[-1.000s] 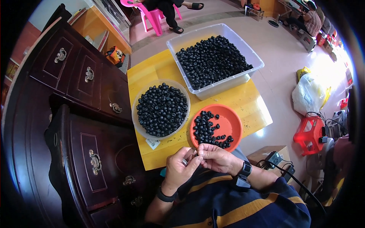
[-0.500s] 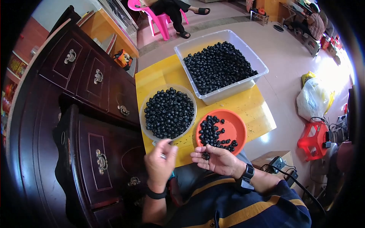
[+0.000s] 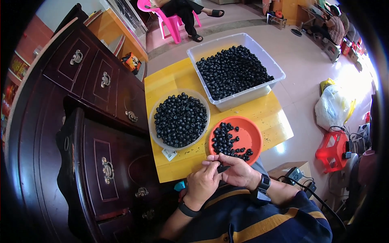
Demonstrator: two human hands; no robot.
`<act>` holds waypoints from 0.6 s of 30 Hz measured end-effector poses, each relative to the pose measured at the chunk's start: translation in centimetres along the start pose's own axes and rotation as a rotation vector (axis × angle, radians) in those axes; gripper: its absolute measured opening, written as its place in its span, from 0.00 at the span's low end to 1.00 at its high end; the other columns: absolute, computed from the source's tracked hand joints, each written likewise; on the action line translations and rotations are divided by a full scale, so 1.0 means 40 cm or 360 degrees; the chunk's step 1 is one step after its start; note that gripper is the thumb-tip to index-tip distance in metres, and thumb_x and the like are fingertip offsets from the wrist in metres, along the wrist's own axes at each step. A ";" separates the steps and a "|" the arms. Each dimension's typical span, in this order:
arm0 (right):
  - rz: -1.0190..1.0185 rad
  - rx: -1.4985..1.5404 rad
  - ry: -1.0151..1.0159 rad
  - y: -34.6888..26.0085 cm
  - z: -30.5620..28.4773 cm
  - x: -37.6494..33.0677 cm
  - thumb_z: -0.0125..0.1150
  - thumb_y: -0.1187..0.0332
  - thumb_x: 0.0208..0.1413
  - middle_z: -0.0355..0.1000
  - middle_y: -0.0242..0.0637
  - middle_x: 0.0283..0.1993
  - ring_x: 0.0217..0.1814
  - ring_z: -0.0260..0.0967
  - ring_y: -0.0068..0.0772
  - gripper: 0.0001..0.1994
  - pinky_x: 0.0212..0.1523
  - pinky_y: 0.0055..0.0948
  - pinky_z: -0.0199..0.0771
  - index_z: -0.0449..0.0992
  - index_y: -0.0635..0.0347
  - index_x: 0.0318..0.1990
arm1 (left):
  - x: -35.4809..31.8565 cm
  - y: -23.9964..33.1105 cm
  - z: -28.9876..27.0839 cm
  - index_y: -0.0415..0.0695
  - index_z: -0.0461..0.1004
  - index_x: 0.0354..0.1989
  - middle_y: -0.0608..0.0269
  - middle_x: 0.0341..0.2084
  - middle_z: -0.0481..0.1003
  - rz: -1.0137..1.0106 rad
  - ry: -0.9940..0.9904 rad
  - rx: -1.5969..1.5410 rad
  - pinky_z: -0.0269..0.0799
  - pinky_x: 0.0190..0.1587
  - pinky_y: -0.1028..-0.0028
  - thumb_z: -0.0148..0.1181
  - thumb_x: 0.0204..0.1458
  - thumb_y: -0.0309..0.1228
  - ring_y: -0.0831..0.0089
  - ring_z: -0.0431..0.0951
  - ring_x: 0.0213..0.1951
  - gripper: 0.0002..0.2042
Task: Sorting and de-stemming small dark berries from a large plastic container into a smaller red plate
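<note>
My left hand [image 3: 204, 181] meets my right hand [image 3: 238, 171] just below the orange bowl [image 3: 254, 135]. The left fingers are pinched together against the right fingers; what they grip is mostly hidden. My right hand is palm up and curled, its thumb closed over small black round pieces. A dark flat sliver [image 3: 222, 169] shows between the hands; I cannot tell what it is. Inside the bowl lie loose black round pieces [image 3: 223, 139], some showing a hole. Left of it, a round clear tub [image 3: 152, 131] is heaped with the same pieces.
Behind these stands a large clear plastic bin [image 3: 235, 104] of black pieces on the yellow table [image 3: 170, 170]. Dark wooden drawers [image 3: 103, 174] border the left side. A red stool [image 3: 332, 152] and a plastic bag [image 3: 332, 107] are on the right. A person sits on a pink chair [image 3: 172, 24].
My left hand has moved right from beside the tub to my right hand. The right hand's fingers, spread before with pieces on the palm, have curled in. A white tag below the tub is uncovered.
</note>
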State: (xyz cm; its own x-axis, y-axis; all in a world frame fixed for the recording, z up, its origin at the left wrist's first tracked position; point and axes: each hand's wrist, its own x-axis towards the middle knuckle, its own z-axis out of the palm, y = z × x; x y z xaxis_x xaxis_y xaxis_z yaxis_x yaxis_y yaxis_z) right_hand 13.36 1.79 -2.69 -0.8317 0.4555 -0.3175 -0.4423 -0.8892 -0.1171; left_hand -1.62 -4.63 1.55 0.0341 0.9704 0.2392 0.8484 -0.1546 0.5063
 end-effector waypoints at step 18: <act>-0.0041 -0.0169 -0.0101 0.016 -0.025 -0.002 0.56 0.66 0.68 0.75 0.30 0.48 0.51 0.75 0.22 0.08 0.55 0.24 0.77 0.75 0.57 0.49 | 0.004 -0.029 -0.028 0.38 0.79 0.39 0.70 0.18 0.73 -0.0235 0.0157 -0.0832 0.65 0.26 0.79 0.67 0.53 0.22 0.84 0.68 0.21 0.06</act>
State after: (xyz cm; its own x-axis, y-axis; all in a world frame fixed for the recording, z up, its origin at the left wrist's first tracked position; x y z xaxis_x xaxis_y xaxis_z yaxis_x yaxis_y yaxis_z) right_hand 13.49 1.16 -3.66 -0.8415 0.4772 -0.2534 -0.4286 -0.8751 -0.2248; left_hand -3.19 -4.52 1.96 -0.1363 0.9706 0.1984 0.4640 -0.1144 0.8784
